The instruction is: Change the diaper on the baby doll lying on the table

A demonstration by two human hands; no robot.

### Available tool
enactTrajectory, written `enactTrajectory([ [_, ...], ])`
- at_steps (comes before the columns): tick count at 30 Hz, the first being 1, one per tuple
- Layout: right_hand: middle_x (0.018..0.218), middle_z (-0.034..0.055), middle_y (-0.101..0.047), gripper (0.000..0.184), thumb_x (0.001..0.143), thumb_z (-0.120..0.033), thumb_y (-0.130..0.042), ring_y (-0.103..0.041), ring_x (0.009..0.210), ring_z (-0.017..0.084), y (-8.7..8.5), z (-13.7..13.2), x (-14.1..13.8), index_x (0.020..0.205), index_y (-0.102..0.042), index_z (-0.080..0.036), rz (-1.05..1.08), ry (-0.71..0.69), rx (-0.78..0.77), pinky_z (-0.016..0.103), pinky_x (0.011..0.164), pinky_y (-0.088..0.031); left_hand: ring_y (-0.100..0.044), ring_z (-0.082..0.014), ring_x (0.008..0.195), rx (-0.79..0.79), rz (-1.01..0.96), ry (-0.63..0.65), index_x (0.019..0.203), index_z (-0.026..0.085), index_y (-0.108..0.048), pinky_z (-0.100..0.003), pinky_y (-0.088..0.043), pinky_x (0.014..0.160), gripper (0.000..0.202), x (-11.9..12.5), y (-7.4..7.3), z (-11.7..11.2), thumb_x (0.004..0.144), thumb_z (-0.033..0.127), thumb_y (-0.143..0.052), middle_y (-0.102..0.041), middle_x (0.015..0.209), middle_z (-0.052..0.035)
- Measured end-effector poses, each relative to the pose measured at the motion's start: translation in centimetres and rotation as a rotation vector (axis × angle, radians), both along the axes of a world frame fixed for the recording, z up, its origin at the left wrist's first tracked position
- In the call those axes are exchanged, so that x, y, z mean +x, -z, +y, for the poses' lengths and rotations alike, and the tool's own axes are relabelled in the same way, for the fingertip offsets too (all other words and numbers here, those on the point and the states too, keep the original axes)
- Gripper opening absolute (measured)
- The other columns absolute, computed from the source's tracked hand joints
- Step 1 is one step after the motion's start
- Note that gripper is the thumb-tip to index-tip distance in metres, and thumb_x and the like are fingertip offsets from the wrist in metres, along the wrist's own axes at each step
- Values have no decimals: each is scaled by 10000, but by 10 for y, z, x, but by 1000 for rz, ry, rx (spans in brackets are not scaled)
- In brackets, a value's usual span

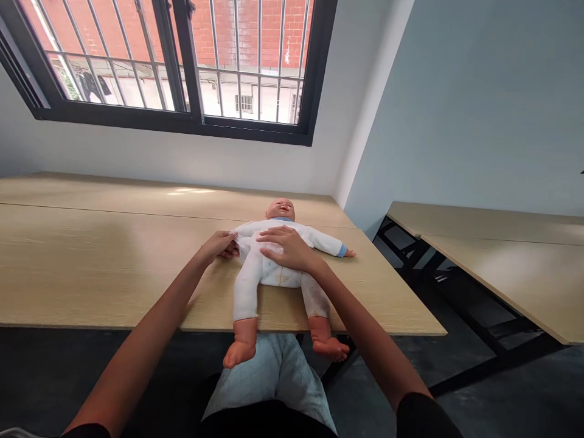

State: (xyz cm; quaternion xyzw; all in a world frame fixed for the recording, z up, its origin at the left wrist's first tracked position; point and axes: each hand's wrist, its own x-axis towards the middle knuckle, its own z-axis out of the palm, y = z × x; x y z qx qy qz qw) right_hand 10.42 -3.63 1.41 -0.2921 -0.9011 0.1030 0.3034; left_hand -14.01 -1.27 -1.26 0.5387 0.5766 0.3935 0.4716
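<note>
A baby doll [280, 210] lies on its back on a light wooden table [104, 267], its head toward the far side and its bare feet hanging past the near edge. It wears a white long-sleeved suit [278, 278] with blue trim at the neck and cuff. My left hand [219, 245] pinches the suit's sleeve at the doll's arm, on the left side of the picture. My right hand [287, 248] lies flat on the doll's chest, fingers spread. The doll's hand on that sleeve is mostly hidden.
My knees in pale denim [271, 377] sit below the table's near edge, under the doll's feet. A second wooden table [497, 267] on a black metal frame stands to the right. A barred window [173, 61] and walls close off the far side.
</note>
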Motion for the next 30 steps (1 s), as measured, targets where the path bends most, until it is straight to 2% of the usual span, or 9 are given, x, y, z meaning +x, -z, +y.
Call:
enactTrajectory([
  [3, 1356, 112, -605, 305, 923, -361, -629, -502, 1321, 315, -3, 9, -30, 1154, -720, -182, -276, 44, -16, 557, 1197, -199, -546, -124, 497, 55, 35, -26, 628, 167, -535, -225, -394, 488, 386, 0, -2, -2, 686, 531, -647, -584, 568, -22],
  [7, 1274, 186, -638, 348, 969, -369, -555, -542, 1262, 339, 4, 17, -51, 1091, -726, -90, -443, 162, -60, 562, 1163, -263, -495, -111, 467, 112, 77, -31, 579, 187, -480, -217, -337, 473, 325, 0, -6, -5, 661, 474, -607, -500, 513, 13],
  [10, 1278, 204, -628, 396, 980, -388, -520, -533, 1262, 338, 7, 18, -53, 1107, -713, -66, -488, 215, -63, 543, 1145, -296, -489, -114, 471, 148, 96, -8, 573, 188, -482, -220, -333, 477, 318, -1, -9, -7, 667, 475, -580, -489, 510, 13],
  [13, 1280, 185, -630, 409, 990, -420, -492, -524, 1266, 324, 7, 18, -53, 1073, -723, -93, -500, 232, -57, 515, 1147, -297, -485, -116, 480, 184, 106, 22, 580, 187, -489, -226, -342, 489, 333, -2, -11, -8, 682, 494, -570, -499, 530, 6],
  [17, 1280, 189, -621, 407, 974, -433, -518, -517, 1264, 326, 8, 18, -55, 1079, -706, -88, -483, 254, -69, 505, 1146, -300, -482, -119, 524, 248, 120, 95, 577, 184, -484, -230, -354, 523, 384, 2, -11, -9, 717, 533, -563, -493, 557, 2],
  [21, 1274, 236, -579, 570, 890, -522, -621, -501, 1250, 357, 11, 21, -56, 1181, -611, -32, -417, 304, -109, 491, 1092, -365, -440, -113, 582, 336, 151, 220, 567, 176, -484, -232, -357, 567, 462, 15, -12, -11, 741, 594, -578, -475, 590, 3],
  [24, 1277, 210, -543, 702, 812, -541, -701, -515, 1228, 314, 14, 24, -53, 1266, -518, -38, -331, 307, -143, 426, 1052, -422, -422, -110, 599, 405, 181, 286, 600, 178, -493, -235, -350, 566, 467, 29, -12, -11, 769, 605, -578, -467, 630, 9],
  [27, 1386, 187, -442, 908, 681, -408, -829, -424, 1341, 288, 18, 25, -44, 1410, -373, -114, -9, 204, -222, 411, 1103, -404, -403, -106, 581, 448, 213, 338, 615, 183, -473, -236, -333, 535, 460, 43, -12, -8, 810, 594, -537, -454, 637, 14],
  [30, 1436, 175, -367, 1131, 556, -272, -876, -365, 1391, 282, 20, 22, -33, 1488, -241, -198, 361, 62, -390, 425, 1116, -409, -403, -103, 575, 473, 257, 386, 613, 182, -465, -234, -326, 527, 421, 54, -13, 0, 809, 546, -545, -464, 630, 18],
])
